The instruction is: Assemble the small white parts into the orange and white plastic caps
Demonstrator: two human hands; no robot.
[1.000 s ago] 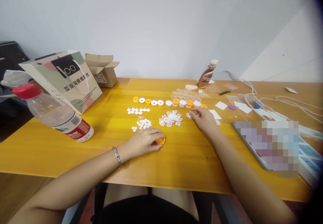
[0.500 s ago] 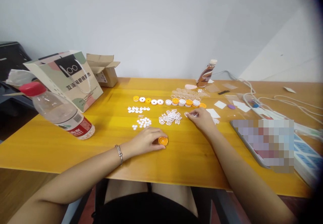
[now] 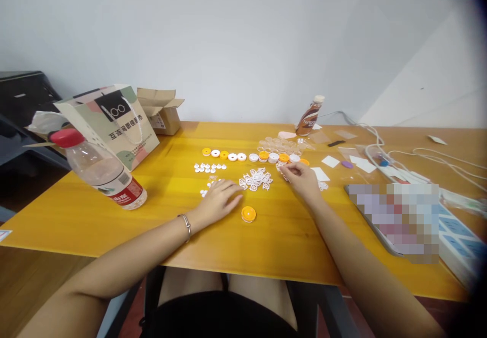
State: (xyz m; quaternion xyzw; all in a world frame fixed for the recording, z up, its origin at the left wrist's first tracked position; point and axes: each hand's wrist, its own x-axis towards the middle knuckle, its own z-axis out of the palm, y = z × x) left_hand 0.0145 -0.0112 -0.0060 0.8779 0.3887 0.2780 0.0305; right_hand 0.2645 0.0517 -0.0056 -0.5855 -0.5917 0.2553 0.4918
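Note:
My left hand hovers low over the table, fingers stretched and holding nothing. Its fingertips reach toward a pile of white openwork plastic pieces and partly cover some small white round parts. Just to its right, an orange-and-white round plastic part lies free on the table. My right hand pinches one white openwork piece between thumb and forefinger, right of the pile. Beyond both hands runs a row of orange and white round parts. White pegged discs stand in short rows on the left.
Clear rings lie behind the row. A water bottle, paper bag and cardboard box stand left. On the right are a coffee bottle, paper squares, a tablet-like device, a power strip and cables.
My left hand has let go of the orange-and-white round part and moved up and left. My right hand has shifted slightly left, an openwork piece at its fingertips. The view has shifted a little.

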